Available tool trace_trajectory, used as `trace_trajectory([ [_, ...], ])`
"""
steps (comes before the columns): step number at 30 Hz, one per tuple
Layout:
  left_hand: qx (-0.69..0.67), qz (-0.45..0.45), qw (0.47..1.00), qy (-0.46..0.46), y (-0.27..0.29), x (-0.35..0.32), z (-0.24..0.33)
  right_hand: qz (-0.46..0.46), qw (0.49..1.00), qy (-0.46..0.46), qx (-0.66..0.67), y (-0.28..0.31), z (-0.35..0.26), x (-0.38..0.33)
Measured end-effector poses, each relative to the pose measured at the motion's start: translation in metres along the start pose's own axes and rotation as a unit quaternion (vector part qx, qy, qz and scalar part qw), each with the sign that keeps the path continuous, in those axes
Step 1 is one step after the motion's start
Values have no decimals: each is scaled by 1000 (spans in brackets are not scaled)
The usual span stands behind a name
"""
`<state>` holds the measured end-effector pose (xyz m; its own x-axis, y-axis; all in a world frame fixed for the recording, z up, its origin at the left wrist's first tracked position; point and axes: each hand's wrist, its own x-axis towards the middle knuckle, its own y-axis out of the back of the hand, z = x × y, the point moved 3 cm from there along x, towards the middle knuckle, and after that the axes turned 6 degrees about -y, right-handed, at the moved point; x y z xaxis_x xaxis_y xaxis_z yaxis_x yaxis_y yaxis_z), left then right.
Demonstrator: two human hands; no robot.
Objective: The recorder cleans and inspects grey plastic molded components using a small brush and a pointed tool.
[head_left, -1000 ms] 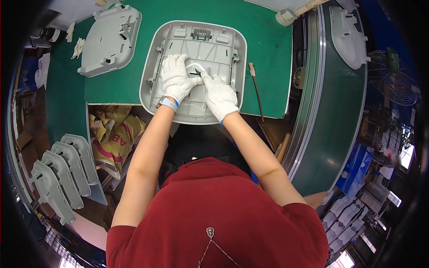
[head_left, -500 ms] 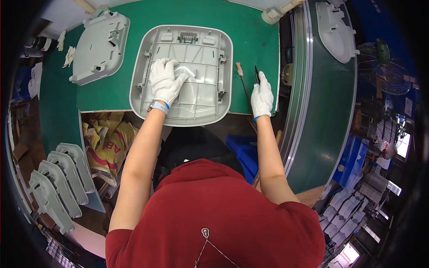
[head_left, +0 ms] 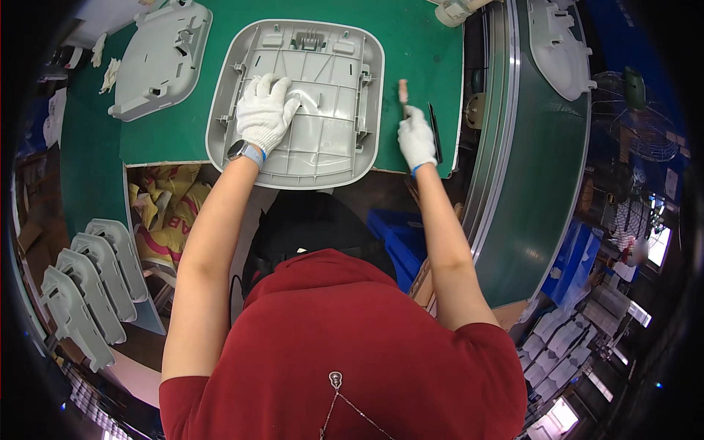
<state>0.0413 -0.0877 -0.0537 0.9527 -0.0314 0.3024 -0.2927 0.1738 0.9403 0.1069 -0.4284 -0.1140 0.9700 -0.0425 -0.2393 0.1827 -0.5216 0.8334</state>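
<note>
A grey moulded plastic panel with ribs and a raised rim lies on the green tabletop, ribbed side up. My gloved left hand rests on its left half, fingers spread, holding nothing. Right of the panel, my gloved right hand has its fingers curled on a long thin tool. The tool's tan handle sticks out beyond the fingers; its thin shaft is mostly hidden by the hand. Close by on the right lies a slim black tool.
Another grey panel lies at the far left of the green table. Several grey panels stand in a row at lower left. Yellow sacks and a blue bin sit below the table; a metal rail runs along the right.
My right hand has let go of the black tool, which now lies on the table, and moved left onto the tan-handled tool. My left hand stays on the panel. The view has shifted slightly.
</note>
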Motion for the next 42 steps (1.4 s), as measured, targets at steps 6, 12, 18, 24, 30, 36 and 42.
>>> trace_trajectory([
  [6,-9,-13,1000,-2,-2,-4,-5,-94,927,362,13,88,-111,-81],
  [12,3,-5,1000,2,-5,-3,-5,-289,829,392,-273,58,-157,-119],
  [18,-1,-21,1000,21,-10,-6,-9,-325,787,415,-320,54,-180,-112],
  [24,-4,-29,999,39,-11,-8,-8,-348,769,404,-352,60,-188,-109],
  [30,-6,-22,999,45,-11,-7,-9,-332,790,389,-337,67,-186,-95],
  [36,-2,-24,999,34,-11,-6,-9,-222,834,457,-213,29,-185,-121],
  [42,6,-15,999,38,-12,-8,-7,-263,859,372,-236,30,-186,-127],
])
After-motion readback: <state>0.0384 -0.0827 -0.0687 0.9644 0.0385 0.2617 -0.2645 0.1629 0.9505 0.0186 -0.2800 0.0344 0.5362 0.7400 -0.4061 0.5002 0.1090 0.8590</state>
